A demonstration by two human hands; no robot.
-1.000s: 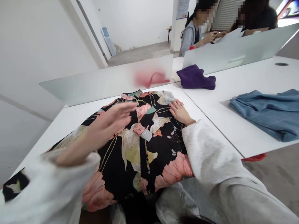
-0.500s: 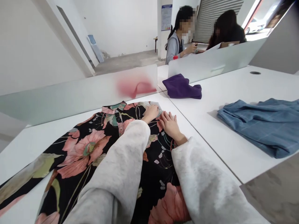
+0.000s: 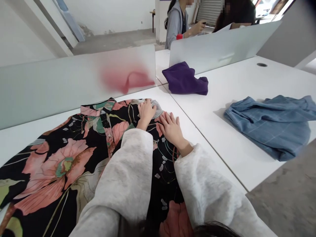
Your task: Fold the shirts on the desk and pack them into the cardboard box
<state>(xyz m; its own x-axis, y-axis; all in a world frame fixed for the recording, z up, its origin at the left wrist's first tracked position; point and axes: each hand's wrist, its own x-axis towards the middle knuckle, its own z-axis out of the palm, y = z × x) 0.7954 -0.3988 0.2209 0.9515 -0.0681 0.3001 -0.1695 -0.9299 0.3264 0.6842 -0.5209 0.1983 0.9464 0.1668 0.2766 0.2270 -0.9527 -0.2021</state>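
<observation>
Floral garment (image 3: 74, 158) lies spread on the counter (image 3: 217, 144) right under your sleeves. A blue garment (image 3: 271, 121) sits well apart to your right, a purple cloth (image 3: 184, 79) further back. Your right hand (image 3: 171, 128) lies flat and released on the fabric. Just beyond it your left hand (image 3: 146, 112) curls over the far corner, gripping or only pressing, can't tell. There's bare counter on the right, and the frosted divider (image 3: 61, 82) walls the far edge.

Three pieces of cloth lie in the open: one black flowered garment (image 3: 74, 154), one purple cloth (image 3: 184, 79) and one blue garment (image 3: 269, 121). One blurred red shape (image 3: 125, 79) shows behind one frosted panel (image 3: 49, 82). The wearer's two hands show, left hand (image 3: 146, 112) and right hand (image 3: 171, 128). Two other people sit beyond: a person in grey (image 3: 174, 23) and a person in black (image 3: 237, 13).
</observation>
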